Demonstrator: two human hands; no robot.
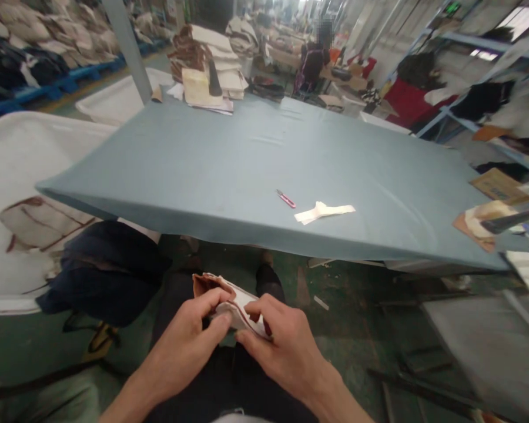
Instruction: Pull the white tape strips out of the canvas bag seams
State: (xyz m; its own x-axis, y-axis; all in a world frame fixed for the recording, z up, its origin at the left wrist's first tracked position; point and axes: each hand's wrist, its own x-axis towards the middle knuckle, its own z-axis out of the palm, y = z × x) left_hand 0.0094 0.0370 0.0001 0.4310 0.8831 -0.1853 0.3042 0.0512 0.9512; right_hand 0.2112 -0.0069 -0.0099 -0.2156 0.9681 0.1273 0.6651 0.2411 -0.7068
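A small white fabric piece with brown trim, perhaps a pouch, is held over my lap between both hands. My left hand pinches its near edge with thumb and forefinger, and a brown inner or back side shows at its far left corner. On the other end, my right hand grips the piece with fingers curled over its top and the thumb below. Beyond the hands, a pair of red-handled thread snips lies on the blue-grey covered table. Beside the snips rests a cream fabric strip.
Stacked fabric pieces stand at the table's far left corner. White bins and a dark navy cloth bundle are on the left. Cardboard pieces lie at the right end. A person sits in the background.
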